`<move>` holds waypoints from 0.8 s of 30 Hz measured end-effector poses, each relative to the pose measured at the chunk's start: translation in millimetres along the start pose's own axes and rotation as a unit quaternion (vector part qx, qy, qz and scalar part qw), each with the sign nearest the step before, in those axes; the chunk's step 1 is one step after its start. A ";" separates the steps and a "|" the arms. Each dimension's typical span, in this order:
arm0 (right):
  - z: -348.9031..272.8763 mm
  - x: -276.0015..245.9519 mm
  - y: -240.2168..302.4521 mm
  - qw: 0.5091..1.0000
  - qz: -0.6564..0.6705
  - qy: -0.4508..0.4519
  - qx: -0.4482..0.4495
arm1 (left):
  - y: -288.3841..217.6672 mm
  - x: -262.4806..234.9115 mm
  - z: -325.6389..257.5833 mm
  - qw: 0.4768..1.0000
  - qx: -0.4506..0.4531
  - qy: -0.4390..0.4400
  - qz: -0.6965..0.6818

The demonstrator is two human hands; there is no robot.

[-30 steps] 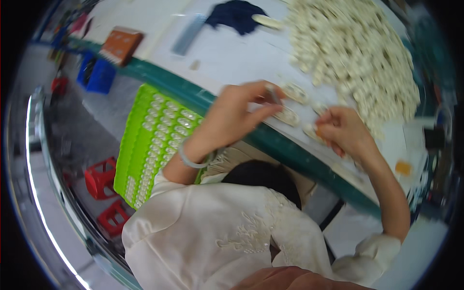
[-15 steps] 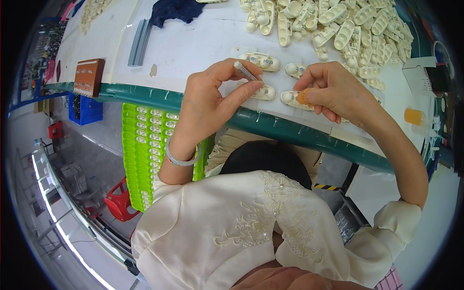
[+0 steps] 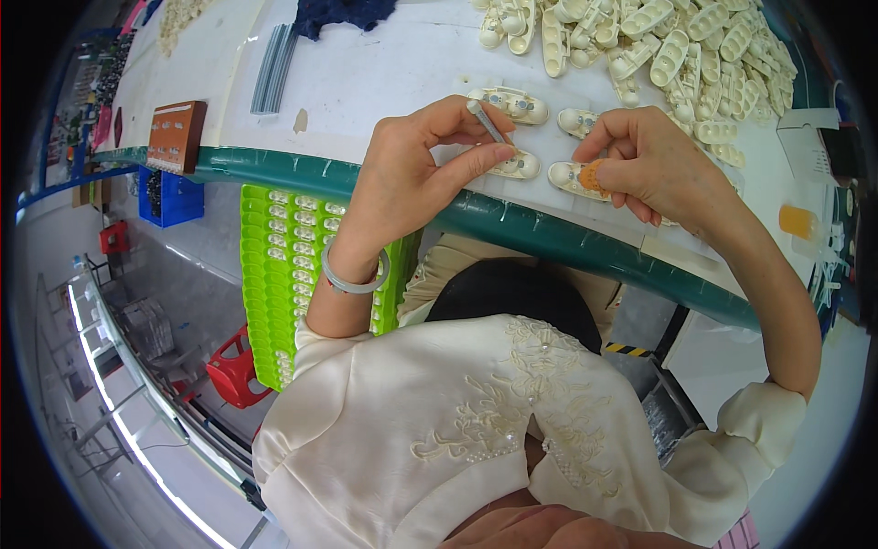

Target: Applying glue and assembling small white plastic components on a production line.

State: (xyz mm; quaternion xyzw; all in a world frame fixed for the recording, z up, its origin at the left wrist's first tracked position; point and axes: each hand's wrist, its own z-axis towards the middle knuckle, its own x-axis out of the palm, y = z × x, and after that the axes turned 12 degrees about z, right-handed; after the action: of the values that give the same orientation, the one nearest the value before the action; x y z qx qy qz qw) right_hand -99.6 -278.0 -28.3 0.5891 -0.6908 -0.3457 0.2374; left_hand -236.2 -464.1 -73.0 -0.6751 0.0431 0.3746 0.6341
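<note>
My left hand (image 3: 425, 156) pinches a thin grey rod (image 3: 487, 120), tilted, its lower end close over a cream oblong plastic part (image 3: 523, 166). My right hand (image 3: 645, 165) is closed, finger and thumb drawn together over another cream part (image 3: 562, 175) to the right. A bumpy orange cover (image 3: 593, 177) shows at the thumb tip, over that part; anything pinched there is hidden. Just behind lie two more cream parts, one farther left (image 3: 512, 104) and one partly behind my right hand (image 3: 576, 121). Small grey discs show in their hollows.
A large pile of cream parts (image 3: 672, 57) covers the back right. Grey rods (image 3: 274, 71) and dark blue cloth (image 3: 337, 13) lie at the back left. A brown block (image 3: 176, 136) stands near the green table edge (image 3: 274, 166). Below are a lime-green tray (image 3: 261, 274) and blue bin (image 3: 174, 203).
The whole view has shifted slightly, so everything sits a little farther right and higher. Both hands keep nearly the same places over the cream parts.
</note>
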 end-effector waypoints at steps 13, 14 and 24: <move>-2.5 -3.6 3.1 0.999 0.001 0.028 -0.032 | -6.5 6.2 -2.8 0.993 0.042 -0.005 0.110; -0.9 -2.2 3.6 0.999 0.002 0.028 -0.032 | -7.1 6.8 -3.0 0.992 0.042 -0.012 0.121; 22.4 30.5 -2.2 0.989 0.061 0.045 -0.125 | 2.2 13.9 -0.7 0.977 0.131 -0.076 0.153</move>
State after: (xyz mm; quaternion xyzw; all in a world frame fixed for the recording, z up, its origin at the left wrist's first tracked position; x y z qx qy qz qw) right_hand -120.6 -303.5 -46.8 0.5262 -0.6657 -0.3872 0.3607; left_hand -227.1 -459.3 -82.7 -0.5412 0.1465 0.5082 0.6538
